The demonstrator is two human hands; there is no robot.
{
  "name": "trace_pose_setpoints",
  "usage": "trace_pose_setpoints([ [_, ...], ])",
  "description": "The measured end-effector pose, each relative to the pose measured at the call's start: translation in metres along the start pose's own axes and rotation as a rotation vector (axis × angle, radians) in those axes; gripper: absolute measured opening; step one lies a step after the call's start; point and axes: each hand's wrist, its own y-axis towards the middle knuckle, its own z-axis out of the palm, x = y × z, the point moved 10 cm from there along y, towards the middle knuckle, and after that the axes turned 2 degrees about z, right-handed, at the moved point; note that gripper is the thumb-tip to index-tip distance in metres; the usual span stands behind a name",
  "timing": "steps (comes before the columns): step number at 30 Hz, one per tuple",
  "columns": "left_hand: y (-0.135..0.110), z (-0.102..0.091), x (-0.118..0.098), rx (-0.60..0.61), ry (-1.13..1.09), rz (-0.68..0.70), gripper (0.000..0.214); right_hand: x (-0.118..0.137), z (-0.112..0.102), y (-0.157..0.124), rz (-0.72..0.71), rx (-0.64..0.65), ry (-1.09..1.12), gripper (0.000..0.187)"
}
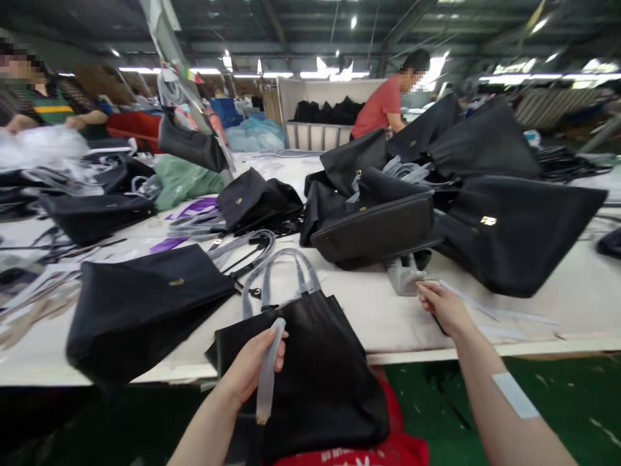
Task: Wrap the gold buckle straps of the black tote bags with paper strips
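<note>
My left hand (257, 362) is closed around a strap wrapped in translucent plastic (266, 375), with a small gold-coloured bit at its lower end. Behind that hand a black handbag (320, 369) leans against the table edge, its handles (286, 265) covered in clear plastic. My right hand (442, 304) is out over the table front with fingers pinched together. A thin dark piece shows under its palm, too little to name. Just left of those fingertips sits a grey tape dispenser (405, 278), partly under a handbag.
Another black handbag (145, 304) lies at the left on the white table (359, 310). Several black bags (378, 226) are piled at the right, with pale strips (504, 310) in front. A slanted post (187, 84) rises from the table. Two people work beyond it; red cloth (402, 440) lies below.
</note>
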Motion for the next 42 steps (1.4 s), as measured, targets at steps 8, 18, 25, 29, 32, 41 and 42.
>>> trace_pose_setpoints([
  [8,0.000,0.000,0.000,-0.018,0.003,0.011,0.050,-0.002,-0.004,-0.014,0.021,-0.088,-0.010,0.036],
  [18,-0.010,0.002,-0.002,-0.044,0.095,0.110,0.048,0.073,0.068,-0.075,-0.132,-0.003,0.078,0.025],
  [25,-0.022,-0.001,0.010,-0.089,0.242,0.161,0.046,0.117,0.252,-0.164,0.042,0.744,0.319,0.030],
  [29,-0.026,-0.002,0.011,-0.094,0.264,0.195,0.045,0.109,0.315,-0.193,0.091,1.013,0.228,0.037],
  [32,-0.025,-0.006,0.013,-0.098,0.268,0.194,0.040,0.093,0.329,-0.190,0.085,1.037,0.090,0.038],
  [41,-0.027,-0.006,0.013,-0.051,0.182,0.196,0.054,0.065,0.328,-0.175,0.112,0.957,-0.152,0.038],
  [42,-0.026,-0.007,0.012,-0.068,0.200,0.189,0.055,0.064,0.328,-0.174,0.111,0.951,-0.166,0.038],
])
